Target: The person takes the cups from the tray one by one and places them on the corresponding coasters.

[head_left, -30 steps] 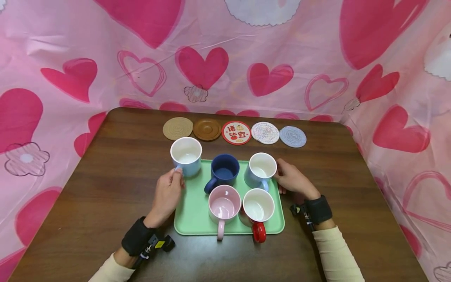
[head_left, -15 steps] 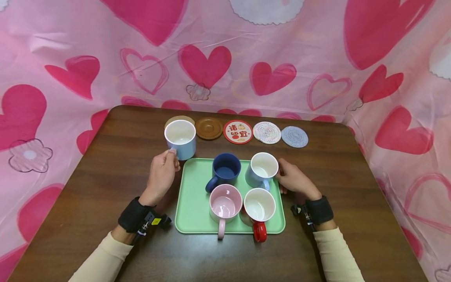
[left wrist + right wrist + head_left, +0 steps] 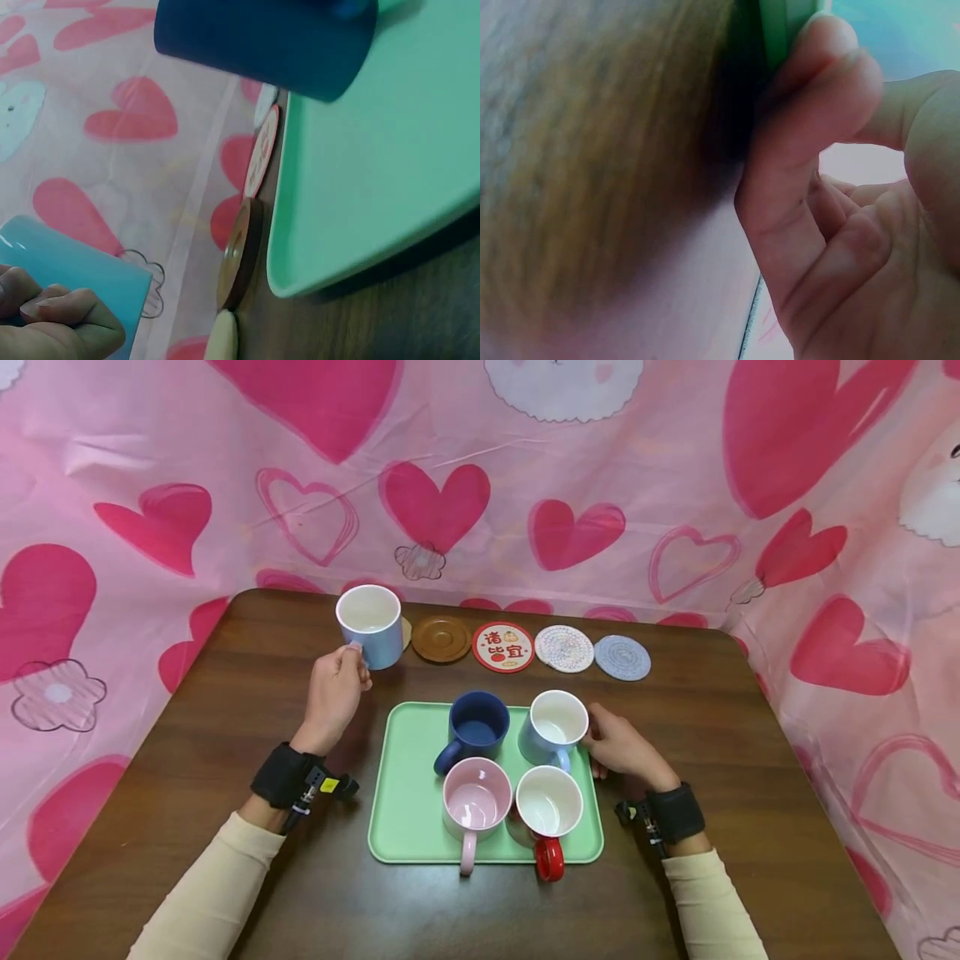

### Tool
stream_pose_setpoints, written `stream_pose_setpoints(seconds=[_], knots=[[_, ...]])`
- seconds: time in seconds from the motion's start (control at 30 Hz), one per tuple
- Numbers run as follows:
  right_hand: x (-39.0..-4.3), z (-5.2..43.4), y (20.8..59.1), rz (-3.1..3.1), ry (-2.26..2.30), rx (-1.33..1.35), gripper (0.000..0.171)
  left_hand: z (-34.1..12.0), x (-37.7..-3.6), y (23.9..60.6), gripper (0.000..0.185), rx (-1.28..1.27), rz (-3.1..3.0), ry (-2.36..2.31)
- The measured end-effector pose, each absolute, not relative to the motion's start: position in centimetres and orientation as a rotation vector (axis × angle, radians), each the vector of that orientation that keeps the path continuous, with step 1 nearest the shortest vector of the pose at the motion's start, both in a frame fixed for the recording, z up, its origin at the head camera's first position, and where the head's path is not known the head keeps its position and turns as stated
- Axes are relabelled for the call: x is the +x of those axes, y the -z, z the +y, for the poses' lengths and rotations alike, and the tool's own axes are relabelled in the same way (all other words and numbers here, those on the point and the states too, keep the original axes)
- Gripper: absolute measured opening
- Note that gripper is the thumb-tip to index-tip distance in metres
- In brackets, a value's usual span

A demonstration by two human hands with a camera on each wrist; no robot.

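Observation:
My left hand pinches the handle of a light blue mug and holds it over the tan coaster at the back left, which it mostly hides. The left wrist view shows the fingers curled against the mug. My right hand grips the right edge of the green tray, beside a pale blue mug; the right wrist view shows a curled fingertip on the tray rim. A navy mug, a pink mug and a white, red-handled mug stand on the tray.
Along the table's back edge lie a brown coaster, a red printed coaster, a white patterned coaster and a blue-grey coaster. A pink heart-print cloth walls in the brown table on three sides.
My left hand has carried the light blue mug from the tray's back left corner away to over the tan coaster. The right hand has stayed at the tray's edge.

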State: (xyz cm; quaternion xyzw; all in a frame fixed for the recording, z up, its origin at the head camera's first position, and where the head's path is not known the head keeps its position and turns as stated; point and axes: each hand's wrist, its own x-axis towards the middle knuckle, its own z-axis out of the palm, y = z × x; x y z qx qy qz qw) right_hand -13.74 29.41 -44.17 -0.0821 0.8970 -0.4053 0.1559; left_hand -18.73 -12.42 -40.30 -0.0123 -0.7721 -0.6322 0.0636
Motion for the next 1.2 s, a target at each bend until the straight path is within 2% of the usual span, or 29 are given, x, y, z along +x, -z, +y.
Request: stream_pose_setpoints(seconds=[0.37, 0.93, 1.2], knots=[[-13.8, 29.4, 44.0, 2.571, 1.147, -0.229, 0.025, -12.9, -21.6, 42.0, 0.053, -0.023, -2.337, 1.771], [-13.7, 29.4, 44.5, 2.560, 1.168, -0.222, 0.022, -13.4, -25.1, 43.1, 0.046, 0.073, -2.216, 1.996], [-13.8, 29.5, 44.6, 2.545, 1.184, -0.206, 0.024, -13.0, -26.6, 43.7, 0.048, 0.082, -2.255, 1.965]])
